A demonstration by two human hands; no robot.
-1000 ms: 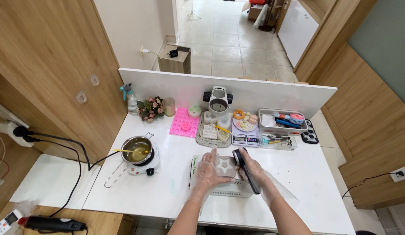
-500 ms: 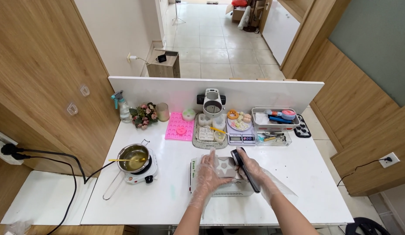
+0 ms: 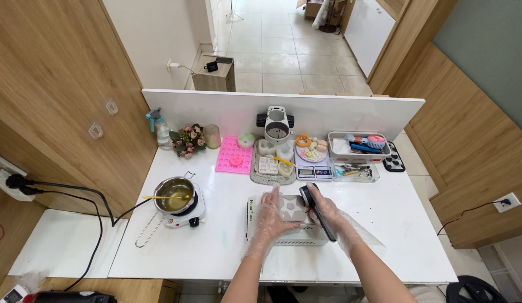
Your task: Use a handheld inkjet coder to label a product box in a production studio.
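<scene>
Looked mid-demoulding to me: gloved left hand (image 3: 270,219) lay flat, fingers spread, steadying the star-shaped mould (image 3: 292,207) atop the white box (image 3: 283,235) on the worktop (image 3: 216,247), right hand (image 3: 324,209) gripping a black tool (image 3: 317,210).

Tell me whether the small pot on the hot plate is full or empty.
Partly full. The pot on the hot plate holds a yellowish liquid below its rim, with a yellow stick resting across it.
</scene>
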